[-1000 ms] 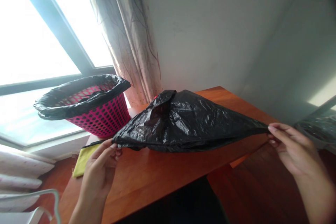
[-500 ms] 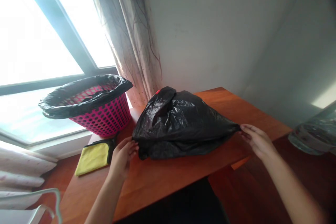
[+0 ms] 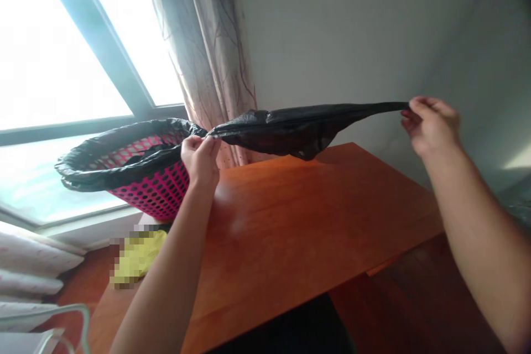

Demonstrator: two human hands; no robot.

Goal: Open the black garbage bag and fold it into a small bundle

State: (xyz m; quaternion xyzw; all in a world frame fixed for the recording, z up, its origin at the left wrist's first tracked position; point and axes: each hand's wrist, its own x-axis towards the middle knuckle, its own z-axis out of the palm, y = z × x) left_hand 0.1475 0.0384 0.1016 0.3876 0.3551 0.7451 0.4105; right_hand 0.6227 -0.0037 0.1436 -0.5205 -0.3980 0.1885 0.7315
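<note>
A black plastic bag (image 3: 286,127) is stretched sideways in the air above the wooden table (image 3: 298,215). My left hand (image 3: 201,157) pinches its left end, close to the rim of a pink perforated basket (image 3: 151,193). At the far right, the fingers of my right hand (image 3: 433,121) close on the bag's other end, which is drawn out into a thin strip. The middle of the bag sags a little. A black liner (image 3: 83,168) is folded over the basket's rim, and more black plastic shows inside.
A yellow cloth (image 3: 139,257), partly blurred, lies at the table's left edge below the basket. Behind stand a window (image 3: 74,38), a curtain (image 3: 211,50) and a grey wall (image 3: 352,33). A pale tubular frame (image 3: 85,321) is at the lower left.
Both hands have risen, lifting the bag off the table. My right hand has moved farther right, and the puffed bag is now pulled flat and taut. The basket stays put.
</note>
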